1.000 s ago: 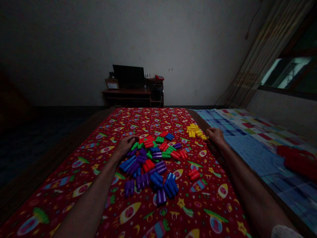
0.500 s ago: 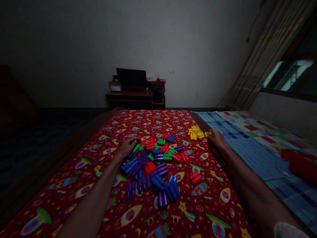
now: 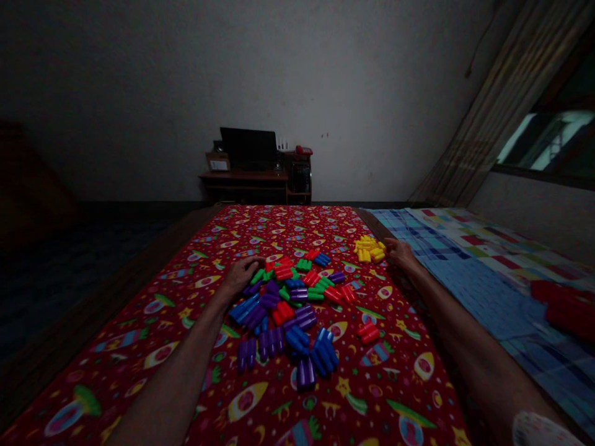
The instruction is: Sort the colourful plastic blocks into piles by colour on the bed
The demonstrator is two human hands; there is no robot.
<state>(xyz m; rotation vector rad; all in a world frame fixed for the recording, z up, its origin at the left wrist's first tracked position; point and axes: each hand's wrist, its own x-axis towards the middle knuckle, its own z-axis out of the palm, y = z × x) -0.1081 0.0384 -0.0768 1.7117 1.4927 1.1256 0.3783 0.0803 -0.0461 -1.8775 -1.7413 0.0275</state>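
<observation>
Left hand [image 3: 240, 275] curved beside multicoloured blocks [image 3: 282, 314], grip unclear, right hand [image 3: 400, 253] loosely spread just beside yellow blocks [image 3: 369, 248]

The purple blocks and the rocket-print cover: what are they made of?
Purple blocks: probably hard plastic, smooth and glossy, going by the bright streaks on their rounded ribs. Rocket-print cover: likely fabric, matte, its print showing no shine; fibre unclear.

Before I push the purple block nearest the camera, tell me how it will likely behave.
The purple block is probably stiff: its ridges look crisply moulded. Its glossy surface may be slippery. Lying flat, its rounded ridges side by side, it would likely slide rather than roll.
</observation>
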